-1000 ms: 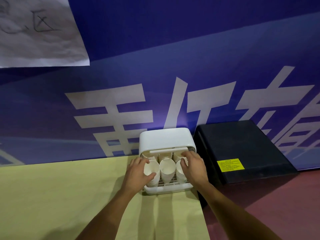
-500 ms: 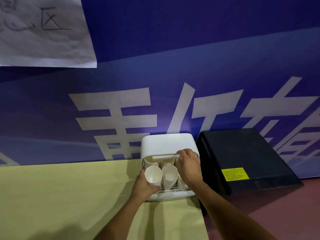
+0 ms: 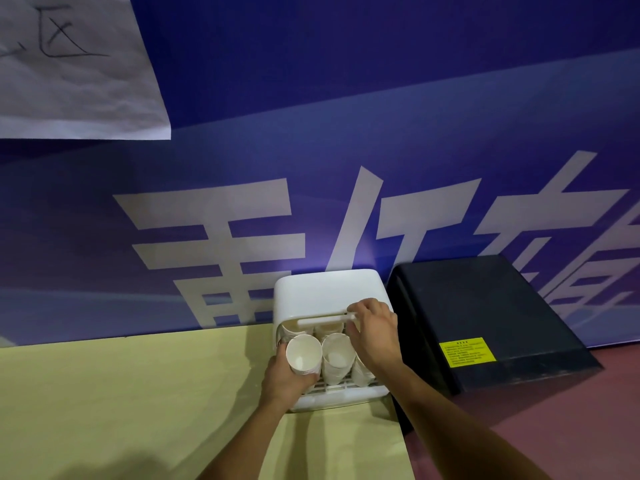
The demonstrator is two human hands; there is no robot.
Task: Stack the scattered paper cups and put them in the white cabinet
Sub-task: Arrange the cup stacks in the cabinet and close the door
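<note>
A small white cabinet (image 3: pixel 325 289) stands at the back of the yellow table (image 3: pixel 138 393), its front open and a slatted rack showing at the bottom. Several stacks of white paper cups lie inside. My left hand (image 3: pixel 287 382) grips the left cup stack (image 3: pixel 304 355), whose open mouth faces me. A second cup stack (image 3: pixel 336 358) lies beside it in the middle, and a third is mostly hidden under my right wrist. My right hand (image 3: pixel 375 332) grips the right end of the cabinet's white door handle bar (image 3: pixel 325 320).
A black box (image 3: pixel 485 317) with a yellow label (image 3: pixel 465 351) sits right of the cabinet. Behind is a blue banner wall with white characters and a paper sheet (image 3: pixel 69 64) at top left. The table's right edge runs just below the cabinet, with reddish floor beyond.
My right hand rose from the right-hand cups to the door handle bar and took hold of it. My left hand slid down around the left cup stack. The view shifted slightly.
</note>
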